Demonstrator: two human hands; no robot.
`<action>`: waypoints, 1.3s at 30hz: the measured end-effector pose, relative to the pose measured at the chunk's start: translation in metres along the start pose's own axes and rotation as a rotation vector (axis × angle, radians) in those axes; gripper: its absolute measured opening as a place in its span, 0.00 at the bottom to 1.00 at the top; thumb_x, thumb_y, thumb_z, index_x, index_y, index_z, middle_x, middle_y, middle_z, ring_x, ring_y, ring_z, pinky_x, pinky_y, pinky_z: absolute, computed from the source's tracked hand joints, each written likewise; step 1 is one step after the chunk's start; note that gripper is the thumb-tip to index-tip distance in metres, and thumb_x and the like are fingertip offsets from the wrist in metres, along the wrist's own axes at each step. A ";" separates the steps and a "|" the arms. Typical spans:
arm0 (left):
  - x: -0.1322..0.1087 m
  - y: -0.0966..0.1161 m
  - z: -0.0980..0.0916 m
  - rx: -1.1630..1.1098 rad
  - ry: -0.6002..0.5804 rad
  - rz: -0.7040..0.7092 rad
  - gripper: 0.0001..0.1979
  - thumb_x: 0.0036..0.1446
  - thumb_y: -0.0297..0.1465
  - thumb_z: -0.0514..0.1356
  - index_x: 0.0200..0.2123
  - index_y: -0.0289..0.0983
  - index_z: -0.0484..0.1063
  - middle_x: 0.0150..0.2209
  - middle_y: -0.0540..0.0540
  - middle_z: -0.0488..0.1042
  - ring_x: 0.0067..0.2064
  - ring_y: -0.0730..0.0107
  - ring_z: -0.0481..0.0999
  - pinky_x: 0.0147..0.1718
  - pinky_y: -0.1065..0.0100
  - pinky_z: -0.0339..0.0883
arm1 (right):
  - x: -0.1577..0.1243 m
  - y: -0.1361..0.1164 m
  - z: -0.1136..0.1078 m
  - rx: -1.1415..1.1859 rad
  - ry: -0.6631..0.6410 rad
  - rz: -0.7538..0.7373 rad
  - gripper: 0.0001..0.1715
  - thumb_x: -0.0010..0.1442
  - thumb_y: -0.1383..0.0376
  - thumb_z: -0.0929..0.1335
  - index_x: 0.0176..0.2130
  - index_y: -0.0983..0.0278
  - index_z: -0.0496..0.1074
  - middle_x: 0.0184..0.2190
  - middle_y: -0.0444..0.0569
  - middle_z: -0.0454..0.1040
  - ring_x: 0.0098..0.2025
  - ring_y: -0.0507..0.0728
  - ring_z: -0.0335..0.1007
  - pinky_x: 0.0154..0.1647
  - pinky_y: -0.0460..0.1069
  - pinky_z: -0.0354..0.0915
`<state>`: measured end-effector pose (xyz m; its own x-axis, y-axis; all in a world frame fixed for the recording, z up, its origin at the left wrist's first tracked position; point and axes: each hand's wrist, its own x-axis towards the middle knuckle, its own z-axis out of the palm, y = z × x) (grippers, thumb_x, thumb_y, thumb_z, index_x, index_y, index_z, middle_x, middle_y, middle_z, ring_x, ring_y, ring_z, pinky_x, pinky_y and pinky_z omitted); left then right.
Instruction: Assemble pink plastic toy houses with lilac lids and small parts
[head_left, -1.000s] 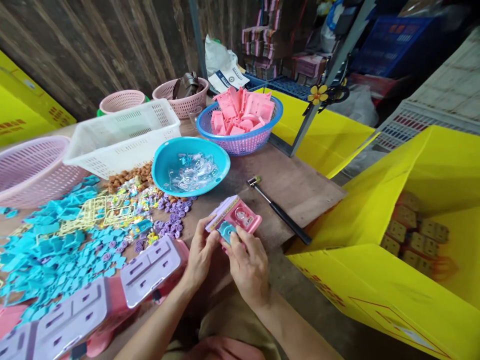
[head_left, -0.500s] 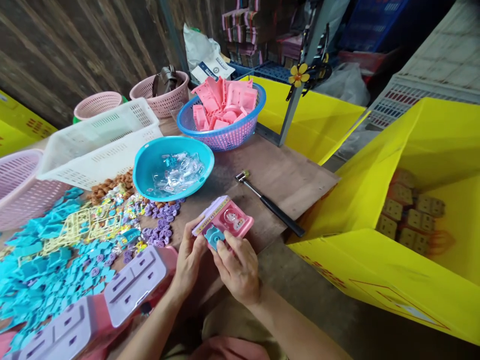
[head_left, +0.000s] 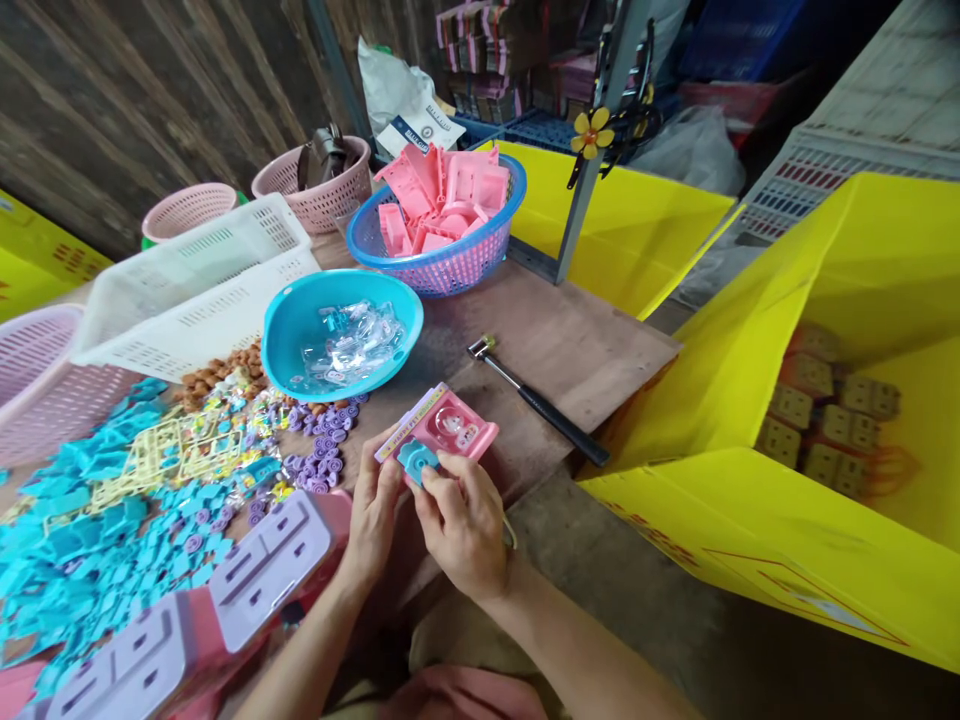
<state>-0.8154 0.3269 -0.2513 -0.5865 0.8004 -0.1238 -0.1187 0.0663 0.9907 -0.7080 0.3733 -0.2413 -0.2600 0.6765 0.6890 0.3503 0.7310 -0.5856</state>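
Both my hands hold a small pink toy box (head_left: 450, 428) with a lilac side and a blue round piece on its front, just above the table's near edge. My left hand (head_left: 373, 513) grips its left side, fingers curled. My right hand (head_left: 459, 520) pinches the blue piece from below with thumb and fingers closed on it. Purple round pieces (head_left: 326, 450) lie just left of the toy. A teal bowl (head_left: 289, 330) of clear plastic parts stands behind it.
A black-handled hammer (head_left: 540, 402) lies to the right of the toy. A blue basket (head_left: 450, 265) holds pink shells; white (head_left: 187, 300) and pink (head_left: 45, 380) baskets stand at left. Blue pieces (head_left: 82, 520) cover the table's left. Lilac-pink assembled boxes (head_left: 255, 570) lie near me. A yellow carton (head_left: 787, 440) stands right.
The view has shifted a little, so things sit further left and lower. My hands have kept hold of the toy; the right fingers have slid slightly over the blue piece.
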 end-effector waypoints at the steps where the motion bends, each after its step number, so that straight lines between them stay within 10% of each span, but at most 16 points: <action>1: 0.001 0.000 0.000 0.002 0.002 -0.010 0.18 0.58 0.41 0.56 0.50 0.43 0.65 0.43 0.50 0.73 0.44 0.69 0.73 0.46 0.69 0.67 | 0.001 -0.001 0.001 -0.005 -0.008 0.000 0.03 0.60 0.68 0.66 0.37 0.65 0.68 0.33 0.53 0.73 0.35 0.55 0.71 0.35 0.49 0.69; 15: -0.002 0.002 0.002 0.037 -0.033 0.018 0.16 0.60 0.40 0.54 0.50 0.43 0.65 0.43 0.49 0.71 0.44 0.70 0.72 0.47 0.67 0.66 | -0.004 0.001 0.003 0.062 0.050 0.025 0.05 0.59 0.70 0.66 0.38 0.64 0.66 0.36 0.55 0.73 0.36 0.56 0.71 0.35 0.50 0.70; 24: -0.016 0.007 0.011 0.751 -0.265 0.469 0.20 0.56 0.37 0.58 0.52 0.42 0.64 0.55 0.39 0.53 0.61 0.48 0.54 0.55 0.46 0.56 | -0.053 0.032 -0.024 0.108 0.039 0.210 0.03 0.60 0.66 0.66 0.35 0.62 0.64 0.33 0.49 0.70 0.36 0.55 0.71 0.32 0.49 0.71; 39: -0.018 0.011 0.017 0.819 -0.297 0.551 0.22 0.58 0.35 0.56 0.55 0.42 0.59 0.53 0.38 0.49 0.58 0.49 0.57 0.50 0.52 0.64 | -0.059 0.044 -0.029 0.081 -0.008 0.068 0.06 0.57 0.71 0.68 0.33 0.61 0.66 0.38 0.51 0.71 0.42 0.57 0.69 0.38 0.52 0.70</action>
<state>-0.7929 0.3231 -0.2370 -0.1593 0.9502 0.2679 0.7545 -0.0578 0.6537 -0.6509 0.3630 -0.2953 -0.2457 0.7251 0.6433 0.2933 0.6882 -0.6636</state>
